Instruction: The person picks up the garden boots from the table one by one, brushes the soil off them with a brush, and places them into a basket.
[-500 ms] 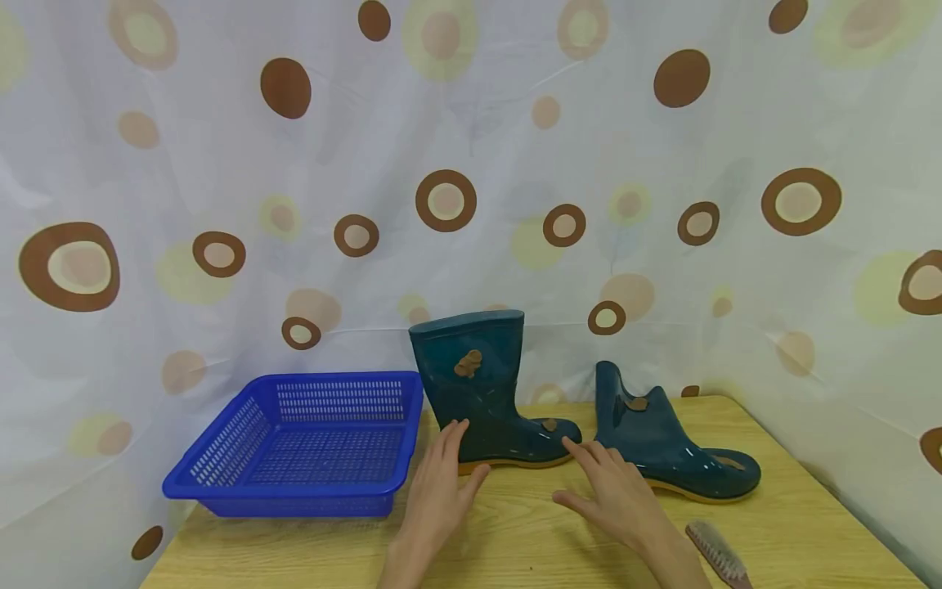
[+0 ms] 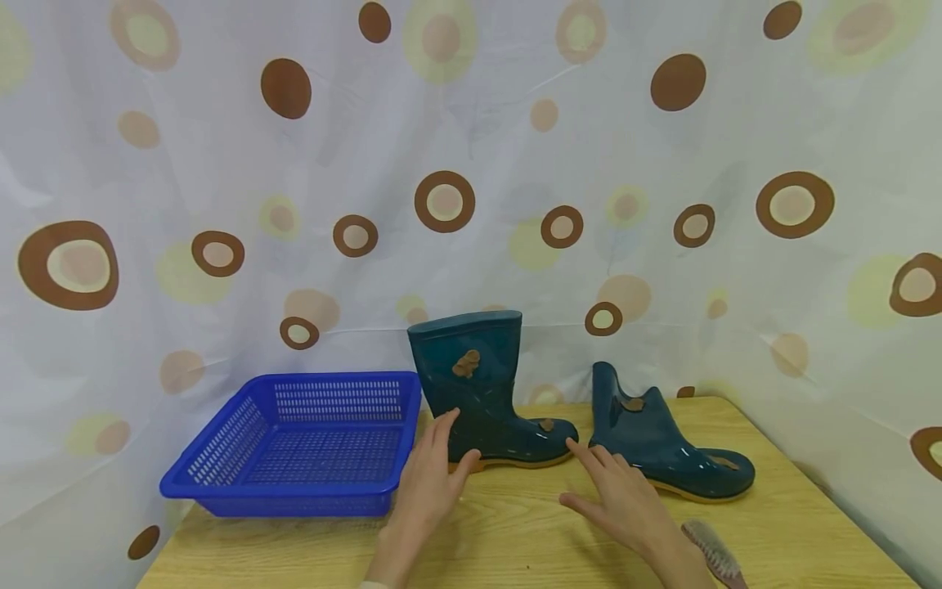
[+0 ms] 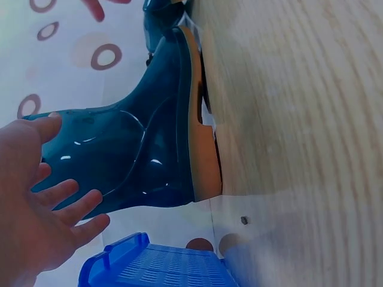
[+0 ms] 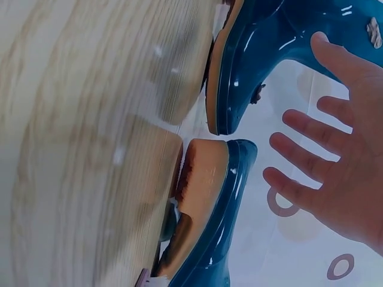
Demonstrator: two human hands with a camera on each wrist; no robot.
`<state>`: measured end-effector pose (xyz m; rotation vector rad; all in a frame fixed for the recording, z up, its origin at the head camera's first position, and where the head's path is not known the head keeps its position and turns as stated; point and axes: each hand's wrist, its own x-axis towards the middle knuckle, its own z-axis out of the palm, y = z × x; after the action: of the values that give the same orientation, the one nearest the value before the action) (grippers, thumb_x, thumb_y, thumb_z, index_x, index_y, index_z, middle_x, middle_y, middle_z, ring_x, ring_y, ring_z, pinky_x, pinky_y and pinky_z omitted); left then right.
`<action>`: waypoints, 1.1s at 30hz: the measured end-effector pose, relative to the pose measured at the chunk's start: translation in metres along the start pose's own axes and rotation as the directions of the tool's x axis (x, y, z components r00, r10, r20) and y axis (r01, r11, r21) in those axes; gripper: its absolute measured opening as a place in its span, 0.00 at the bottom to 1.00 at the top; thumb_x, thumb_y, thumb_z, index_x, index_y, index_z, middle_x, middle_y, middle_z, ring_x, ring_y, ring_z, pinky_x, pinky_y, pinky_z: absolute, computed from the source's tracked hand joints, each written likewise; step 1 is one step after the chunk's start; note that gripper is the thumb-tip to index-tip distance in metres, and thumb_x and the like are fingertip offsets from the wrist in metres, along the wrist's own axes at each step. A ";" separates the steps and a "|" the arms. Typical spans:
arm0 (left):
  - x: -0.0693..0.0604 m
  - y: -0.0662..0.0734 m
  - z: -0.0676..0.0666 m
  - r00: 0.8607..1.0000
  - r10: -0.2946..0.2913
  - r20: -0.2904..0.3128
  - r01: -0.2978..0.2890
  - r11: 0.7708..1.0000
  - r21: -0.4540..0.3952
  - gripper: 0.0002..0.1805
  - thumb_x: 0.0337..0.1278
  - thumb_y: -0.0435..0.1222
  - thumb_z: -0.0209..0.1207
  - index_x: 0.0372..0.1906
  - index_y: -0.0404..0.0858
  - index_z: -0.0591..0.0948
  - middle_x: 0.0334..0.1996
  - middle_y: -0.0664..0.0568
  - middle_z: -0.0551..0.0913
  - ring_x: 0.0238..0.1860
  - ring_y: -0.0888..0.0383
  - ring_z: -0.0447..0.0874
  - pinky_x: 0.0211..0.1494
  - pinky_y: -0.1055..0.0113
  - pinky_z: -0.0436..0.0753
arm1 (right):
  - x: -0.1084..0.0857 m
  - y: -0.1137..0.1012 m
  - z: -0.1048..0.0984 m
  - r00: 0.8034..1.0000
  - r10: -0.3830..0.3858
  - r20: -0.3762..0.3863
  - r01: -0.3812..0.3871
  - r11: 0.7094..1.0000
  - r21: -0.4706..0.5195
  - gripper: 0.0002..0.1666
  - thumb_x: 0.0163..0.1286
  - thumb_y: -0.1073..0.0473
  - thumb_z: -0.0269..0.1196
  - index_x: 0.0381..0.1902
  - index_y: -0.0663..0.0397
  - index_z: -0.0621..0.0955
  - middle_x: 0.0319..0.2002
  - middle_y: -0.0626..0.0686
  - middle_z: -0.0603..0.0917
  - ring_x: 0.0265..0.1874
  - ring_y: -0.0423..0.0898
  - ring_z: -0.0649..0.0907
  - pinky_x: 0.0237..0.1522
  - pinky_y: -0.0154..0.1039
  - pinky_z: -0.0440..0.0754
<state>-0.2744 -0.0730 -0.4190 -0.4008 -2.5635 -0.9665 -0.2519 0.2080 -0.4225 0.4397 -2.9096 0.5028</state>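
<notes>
Boot (image 2: 489,405) of dark teal colour, glossy, standing upright on its orange-tan sole near the middle of the wood-grained surface (image 2: 530,540), pointing its toe to the right and showing brown patches (image 2: 466,364), a larger one on the shaft and a smaller one on the toe. To the right, second boot (image 2: 648,438) of the same kind, also pointing its toe to the right, with upper rim dipping in the middle and with brown spots (image 2: 633,404) showing near this rim and on the toe.

Beside the heel of the first boot, left hand (image 2: 428,478), extending its fingers loosely apart and holding nothing; in the left wrist view, overlapping the shaft, but impossible to tell if touching it. Near the toe of the first boot and in front of the second boot, right hand (image 2: 624,501), spreading its fingers, with thumb standing away, gripping nothing; again impossible to tell about contact.

On the left, blue basket (image 2: 294,501) with slotted walls, resting on the surface. At lower right, brush (image 2: 710,546), lying with bristles showing, partly leaving the frame. Behind everything, white curtain (image 2: 500,139), hanging with brown, beige and yellowish circles.
</notes>
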 end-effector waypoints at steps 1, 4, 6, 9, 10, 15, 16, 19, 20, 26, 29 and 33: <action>0.001 0.000 -0.001 1.000 -0.005 -0.001 0.005 1.000 -0.004 0.34 0.68 0.53 0.57 0.74 0.47 0.63 0.71 0.47 0.68 0.68 0.44 0.72 0.67 0.43 0.74 | -0.001 0.000 -0.001 1.000 0.004 0.006 -0.004 1.000 0.004 0.50 0.62 0.27 0.60 0.74 0.47 0.67 0.64 0.64 0.76 0.58 0.68 0.77 0.55 0.69 0.75; 0.003 0.002 -0.004 1.000 -0.018 -0.011 0.017 1.000 -0.023 0.34 0.68 0.52 0.57 0.74 0.47 0.63 0.71 0.47 0.68 0.68 0.44 0.71 0.67 0.41 0.73 | -0.002 0.001 -0.002 1.000 0.012 0.024 -0.013 1.000 0.010 0.50 0.62 0.27 0.59 0.74 0.48 0.67 0.65 0.65 0.75 0.60 0.71 0.76 0.56 0.71 0.73; 0.005 0.002 -0.006 1.000 -0.026 -0.016 0.026 0.999 -0.025 0.34 0.68 0.52 0.57 0.74 0.47 0.63 0.71 0.46 0.69 0.68 0.44 0.71 0.67 0.41 0.73 | -0.003 0.001 -0.003 0.999 0.013 0.029 -0.014 1.000 0.013 0.49 0.63 0.27 0.59 0.73 0.48 0.68 0.65 0.65 0.75 0.60 0.71 0.76 0.57 0.71 0.73; 0.006 0.003 -0.009 0.999 -0.031 -0.021 0.031 0.999 -0.022 0.34 0.68 0.51 0.57 0.74 0.47 0.63 0.70 0.46 0.69 0.67 0.44 0.72 0.67 0.42 0.73 | -0.005 0.002 -0.004 0.999 0.014 0.034 -0.014 1.000 0.017 0.49 0.63 0.28 0.60 0.73 0.48 0.68 0.65 0.65 0.75 0.60 0.70 0.76 0.56 0.70 0.74; 0.007 0.002 -0.009 0.999 -0.031 -0.023 0.030 0.999 -0.019 0.34 0.68 0.51 0.57 0.74 0.47 0.63 0.70 0.46 0.69 0.67 0.44 0.72 0.67 0.42 0.73 | -0.006 0.002 -0.005 0.999 0.013 0.034 -0.014 1.000 0.020 0.48 0.63 0.28 0.60 0.73 0.49 0.68 0.65 0.65 0.75 0.59 0.70 0.77 0.56 0.70 0.74; 0.009 0.002 -0.013 0.999 -0.033 -0.043 0.032 0.999 -0.021 0.33 0.68 0.50 0.58 0.74 0.46 0.64 0.70 0.45 0.69 0.67 0.43 0.72 0.68 0.42 0.72 | -0.009 0.005 -0.006 0.999 0.019 0.044 -0.021 0.999 0.034 0.49 0.62 0.29 0.61 0.72 0.50 0.69 0.65 0.64 0.76 0.59 0.68 0.78 0.55 0.68 0.75; 0.009 0.002 -0.013 0.998 -0.032 -0.046 0.031 0.999 -0.022 0.33 0.68 0.49 0.58 0.74 0.46 0.64 0.70 0.45 0.69 0.67 0.43 0.72 0.67 0.42 0.73 | -0.010 0.006 -0.006 0.999 0.021 0.046 -0.023 0.999 0.035 0.48 0.62 0.29 0.61 0.72 0.50 0.69 0.65 0.63 0.76 0.59 0.67 0.78 0.56 0.67 0.76; 0.012 0.002 -0.017 0.998 -0.035 -0.055 0.033 0.999 -0.029 0.33 0.69 0.49 0.58 0.74 0.46 0.64 0.70 0.44 0.69 0.67 0.42 0.72 0.67 0.41 0.73 | -0.012 0.008 -0.007 0.998 0.034 0.049 -0.036 0.999 0.041 0.47 0.63 0.30 0.62 0.72 0.50 0.70 0.63 0.61 0.77 0.58 0.65 0.79 0.56 0.66 0.76; 0.013 0.002 -0.018 0.998 -0.040 -0.054 0.038 0.999 -0.030 0.33 0.69 0.50 0.57 0.74 0.46 0.63 0.70 0.44 0.68 0.67 0.42 0.71 0.67 0.41 0.73 | -0.013 0.008 -0.008 0.998 0.035 0.051 -0.037 0.998 0.041 0.47 0.63 0.30 0.62 0.71 0.50 0.70 0.63 0.61 0.77 0.59 0.65 0.78 0.56 0.66 0.76; 0.019 0.002 -0.027 0.997 -0.053 -0.051 0.050 0.998 -0.048 0.34 0.69 0.49 0.58 0.74 0.46 0.63 0.72 0.44 0.67 0.70 0.41 0.68 0.69 0.40 0.70 | -0.018 0.012 -0.010 0.997 0.048 0.054 -0.050 0.998 0.034 0.44 0.63 0.30 0.62 0.68 0.50 0.74 0.60 0.60 0.79 0.57 0.63 0.79 0.54 0.65 0.77; 0.021 0.001 -0.030 0.997 -0.051 -0.049 0.048 0.997 -0.059 0.34 0.69 0.48 0.58 0.75 0.45 0.62 0.72 0.43 0.66 0.71 0.41 0.67 0.70 0.40 0.69 | -0.020 0.015 -0.012 0.996 0.061 0.063 -0.064 0.997 0.038 0.44 0.62 0.30 0.62 0.68 0.49 0.73 0.61 0.61 0.79 0.57 0.64 0.79 0.54 0.65 0.77; 0.024 -0.001 -0.032 0.997 -0.051 -0.054 0.046 0.996 -0.079 0.35 0.68 0.48 0.58 0.75 0.44 0.62 0.72 0.43 0.66 0.71 0.41 0.66 0.71 0.40 0.68 | -0.024 0.019 -0.012 0.994 0.076 0.077 -0.079 0.996 0.034 0.43 0.62 0.30 0.63 0.68 0.49 0.74 0.60 0.61 0.79 0.57 0.64 0.79 0.55 0.65 0.77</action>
<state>-0.2884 -0.0924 -0.3865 -0.3292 -2.5017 -1.0824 -0.2334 0.2356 -0.4216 0.3597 -3.0041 0.5638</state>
